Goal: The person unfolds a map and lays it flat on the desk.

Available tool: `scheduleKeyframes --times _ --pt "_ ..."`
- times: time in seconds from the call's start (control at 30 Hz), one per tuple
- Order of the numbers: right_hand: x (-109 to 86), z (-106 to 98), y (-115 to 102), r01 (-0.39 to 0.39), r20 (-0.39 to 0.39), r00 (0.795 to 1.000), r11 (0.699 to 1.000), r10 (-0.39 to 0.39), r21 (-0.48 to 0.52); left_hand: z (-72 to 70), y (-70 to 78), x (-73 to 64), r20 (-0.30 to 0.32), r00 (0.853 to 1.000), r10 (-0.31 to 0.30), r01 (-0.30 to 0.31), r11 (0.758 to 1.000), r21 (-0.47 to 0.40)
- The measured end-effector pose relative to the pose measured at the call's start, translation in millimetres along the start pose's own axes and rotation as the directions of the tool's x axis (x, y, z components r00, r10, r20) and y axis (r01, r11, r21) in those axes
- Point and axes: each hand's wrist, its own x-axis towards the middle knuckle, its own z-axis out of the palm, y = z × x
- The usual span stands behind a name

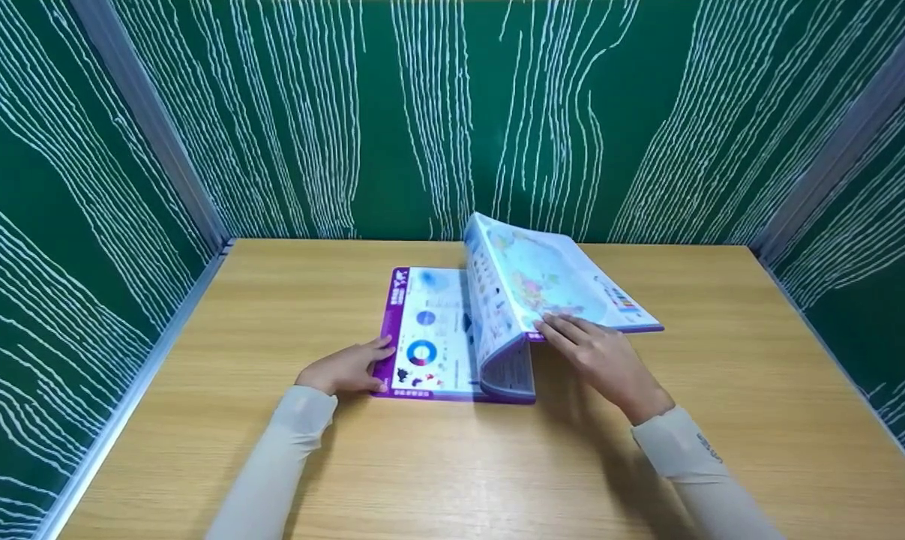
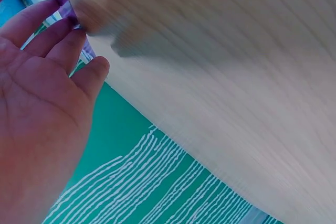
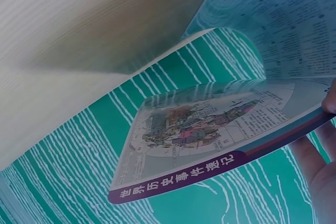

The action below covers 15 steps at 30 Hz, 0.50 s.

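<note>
A thin, wide picture-and-map booklet (image 1: pixel 441 326) with purple borders lies partly opened on the table. Its lower left part is flat, showing coloured charts. The upper pages (image 1: pixel 564 274), with a world map facing up, are raised and bent over to the right. My right hand (image 1: pixel 602 364) pinches the near edge of these raised pages, thumb and fingers on opposite faces. In the right wrist view, another map page (image 3: pixel 189 124) with a purple title strip shows. At the booklet's left purple edge, my left hand (image 1: pixel 346 366) touches it with fairly straight fingers (image 2: pixel 65 48).
The wooden table (image 1: pixel 272 300) extends around the booklet on all sides. Green walls (image 1: pixel 377 112) with white wavy lines enclose it at the back and sides. Grey metal posts (image 1: pixel 148 127) stand at the corners.
</note>
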Motion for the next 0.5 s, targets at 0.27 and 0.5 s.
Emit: scheduleKeyframes --times 0.27,0.5 --pt "-6.3 3 14 0.076 -0.124 0.988 0.993 -0.086 -0.088 -3.9 -8.3 -4.7 -0.009 1.0 0.004 -0.005 1.0 -0.03" --pt "-11.6 2 25 0.064 -0.173 0.982 0.993 -0.08 -0.097 -9.7 -16.0 -9.9 -0.01 0.999 -0.032 0.031 0.998 -0.058"
